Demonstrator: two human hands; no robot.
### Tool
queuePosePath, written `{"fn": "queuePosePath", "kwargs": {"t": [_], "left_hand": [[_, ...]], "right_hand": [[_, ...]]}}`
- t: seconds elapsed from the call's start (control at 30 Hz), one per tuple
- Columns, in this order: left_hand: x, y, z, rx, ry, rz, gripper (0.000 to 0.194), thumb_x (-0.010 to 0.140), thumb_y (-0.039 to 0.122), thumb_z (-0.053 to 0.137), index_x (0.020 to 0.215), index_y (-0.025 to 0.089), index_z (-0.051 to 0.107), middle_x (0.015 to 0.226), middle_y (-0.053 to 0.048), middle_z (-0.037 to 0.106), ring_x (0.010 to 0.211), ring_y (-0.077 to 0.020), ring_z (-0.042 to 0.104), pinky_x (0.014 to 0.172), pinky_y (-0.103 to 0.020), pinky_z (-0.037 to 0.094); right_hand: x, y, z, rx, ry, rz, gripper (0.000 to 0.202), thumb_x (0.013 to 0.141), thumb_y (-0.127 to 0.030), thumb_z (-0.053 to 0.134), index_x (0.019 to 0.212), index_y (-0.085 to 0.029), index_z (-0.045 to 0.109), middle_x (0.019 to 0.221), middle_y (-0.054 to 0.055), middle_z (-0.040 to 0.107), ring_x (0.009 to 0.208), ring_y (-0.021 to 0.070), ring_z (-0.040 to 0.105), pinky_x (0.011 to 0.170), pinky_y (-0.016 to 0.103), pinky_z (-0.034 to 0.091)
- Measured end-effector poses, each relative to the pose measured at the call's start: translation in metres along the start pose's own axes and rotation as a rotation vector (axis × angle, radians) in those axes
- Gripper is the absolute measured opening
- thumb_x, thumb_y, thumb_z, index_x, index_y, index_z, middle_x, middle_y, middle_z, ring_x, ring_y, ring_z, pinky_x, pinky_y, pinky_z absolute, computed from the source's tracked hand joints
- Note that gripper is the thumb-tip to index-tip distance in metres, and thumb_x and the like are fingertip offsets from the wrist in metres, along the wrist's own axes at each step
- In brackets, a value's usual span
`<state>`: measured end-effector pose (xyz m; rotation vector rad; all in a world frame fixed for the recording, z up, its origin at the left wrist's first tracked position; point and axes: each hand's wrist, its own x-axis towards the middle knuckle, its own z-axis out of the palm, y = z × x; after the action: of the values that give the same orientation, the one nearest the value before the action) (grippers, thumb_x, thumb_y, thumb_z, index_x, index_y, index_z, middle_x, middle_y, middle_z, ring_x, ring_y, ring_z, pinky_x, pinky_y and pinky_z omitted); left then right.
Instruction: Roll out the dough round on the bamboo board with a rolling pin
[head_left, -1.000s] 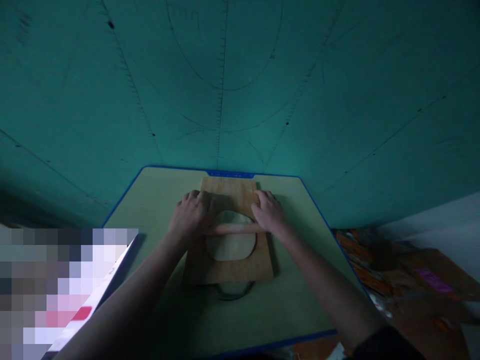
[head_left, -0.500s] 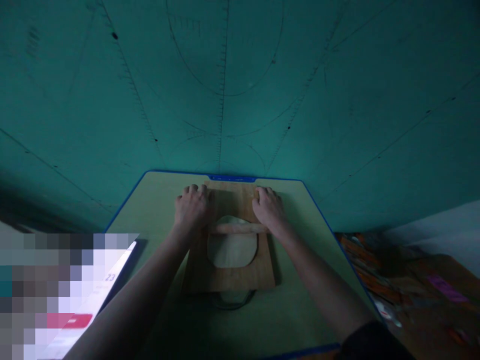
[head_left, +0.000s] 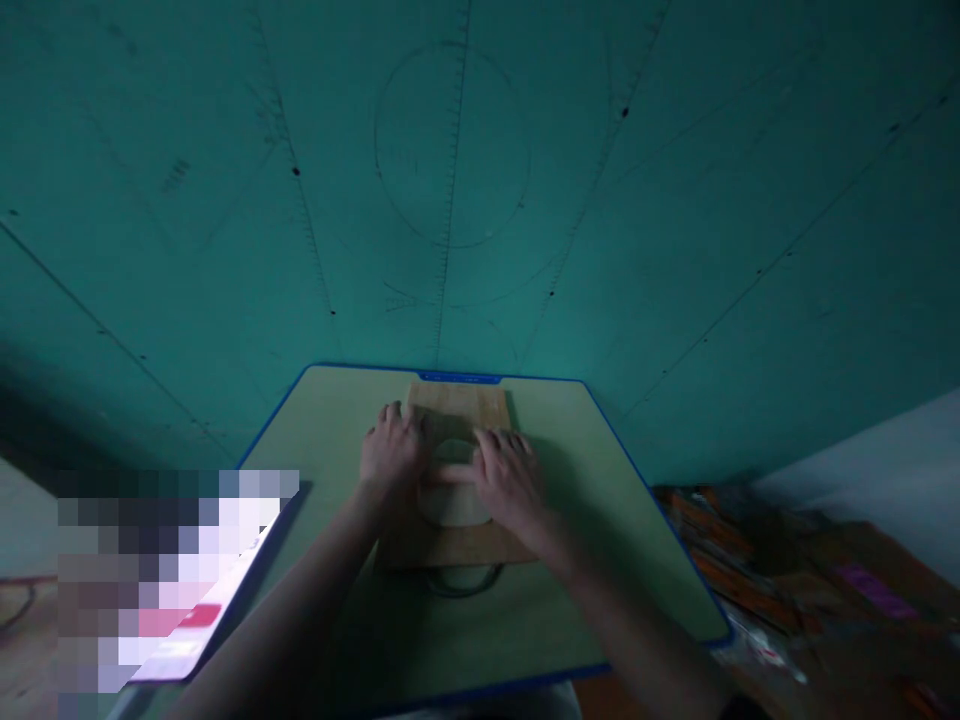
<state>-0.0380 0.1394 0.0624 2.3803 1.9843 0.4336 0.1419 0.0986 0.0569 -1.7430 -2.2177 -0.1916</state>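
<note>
A pale wooden rolling pin (head_left: pixel 453 473) lies crosswise on a flat, rounded sheet of dough (head_left: pixel 454 508). Beneath both is a wooden board (head_left: pixel 450 550). My left hand (head_left: pixel 393 448) is over the pin's left end, fingers curled down at the board's left side. Over the pin's right part sits my right hand (head_left: pixel 511 475), closed, its thumb side against the dough's right edge. The pin's two ends are hidden under the hands, and so is part of the dough.
The board rests on a pale tabletop (head_left: pixel 577 450) with a blue rim. A dark handle loop (head_left: pixel 465 588) shows at the board's near edge. A lit screen (head_left: pixel 176 650), partly pixelated, stands at left. A green marked wall (head_left: pixel 450 200) rises behind; clutter (head_left: pixel 750 560) lies at right.
My right hand has moved left and nearer, from beside the board onto the pin and dough. My left hand stays at the pin's left end. The head view has shifted slightly.
</note>
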Motion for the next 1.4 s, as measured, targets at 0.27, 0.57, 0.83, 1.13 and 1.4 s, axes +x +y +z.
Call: {"fn": "queuePosePath", "kwargs": {"t": [0.27,0.57,0.83,1.13,1.4], "left_hand": [[-0.040,0.018,-0.009,0.114,0.002,0.068,0.046,0.105,0.041,0.032,0.119,0.012,0.064,0.136,-0.022,0.061,0.134,-0.0383,0.050,0.105,-0.054,0.041],[-0.003,0.013,0.008,0.037,0.006,0.042,0.049,0.105,0.046,0.031,0.118,0.014,0.065,0.124,-0.020,0.067,0.125,-0.0364,0.056,0.097,-0.051,0.046],[0.031,0.011,0.003,0.002,-0.034,0.050,0.052,0.105,0.046,0.025,0.112,0.013,0.065,0.112,-0.018,0.068,0.108,-0.0333,0.062,0.089,-0.046,0.050],[0.050,0.009,0.011,0.045,-0.088,0.037,0.050,0.104,0.045,0.028,0.118,0.011,0.062,0.122,-0.022,0.064,0.116,-0.0350,0.058,0.092,-0.048,0.050],[0.067,0.009,0.011,0.050,-0.009,0.067,0.049,0.104,0.040,0.025,0.109,0.012,0.065,0.112,-0.020,0.066,0.108,-0.0335,0.061,0.087,-0.044,0.049]], "right_hand": [[-0.008,-0.007,0.001,0.068,-0.138,0.139,0.052,0.098,-0.024,0.040,0.149,-0.012,0.047,0.149,0.017,0.054,0.139,0.0299,0.047,0.120,0.050,0.028],[0.026,0.003,0.009,0.065,-0.191,0.156,0.060,0.094,-0.025,0.042,0.153,-0.013,0.042,0.156,0.018,0.045,0.143,0.0326,0.042,0.115,0.052,0.034],[0.058,0.019,0.021,0.124,-0.143,0.140,0.056,0.090,-0.019,0.042,0.144,-0.011,0.050,0.145,0.017,0.054,0.129,0.0312,0.052,0.110,0.048,0.039],[0.077,0.024,0.027,0.143,-0.220,0.187,0.051,0.091,-0.021,0.041,0.140,-0.013,0.053,0.140,0.016,0.057,0.128,0.0283,0.054,0.109,0.044,0.039],[0.086,0.028,0.032,0.105,-0.102,0.165,0.042,0.090,-0.018,0.042,0.129,-0.013,0.057,0.130,0.017,0.061,0.117,0.0286,0.057,0.102,0.043,0.042]]}}
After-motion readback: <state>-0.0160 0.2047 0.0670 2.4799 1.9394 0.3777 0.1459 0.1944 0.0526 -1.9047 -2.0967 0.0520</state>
